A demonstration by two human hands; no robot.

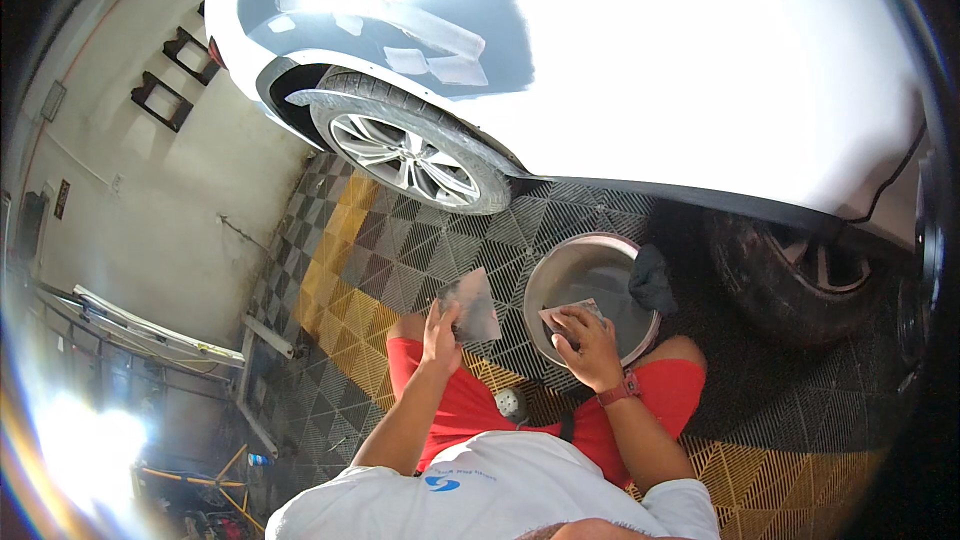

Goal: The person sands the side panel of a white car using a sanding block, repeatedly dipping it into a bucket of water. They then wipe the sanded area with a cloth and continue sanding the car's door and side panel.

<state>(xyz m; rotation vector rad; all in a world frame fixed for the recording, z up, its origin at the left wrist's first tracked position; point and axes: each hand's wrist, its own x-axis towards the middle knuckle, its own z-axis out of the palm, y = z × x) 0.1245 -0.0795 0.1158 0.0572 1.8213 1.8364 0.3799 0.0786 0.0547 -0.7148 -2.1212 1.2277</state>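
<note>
My left hand (441, 336) grips a thin, stiff-looking sheet, grey with a pinkish edge, that looks like sandpaper (482, 312). It is held up above the floor to the left of a round bucket (531, 298). My right hand (592, 350) is over the bucket's near side, its fingers closed on a smaller piece with a similar grey and pinkish face (556, 316), perhaps also sandpaper. How thick that piece is, I cannot tell, as the fingers cover much of it. Water seems to stand in the bucket. A dark cloth (651, 280) hangs over its right rim.
A white car (640, 90) stands ahead, with a grey patch (490, 0) bearing pale smears above its wheel (410, 160). A loose-looking tyre (790, 275) is at the right. Grey and yellow tiles (335, 250) cover the floor. A bright lamp (90, 440) shines at lower left.
</note>
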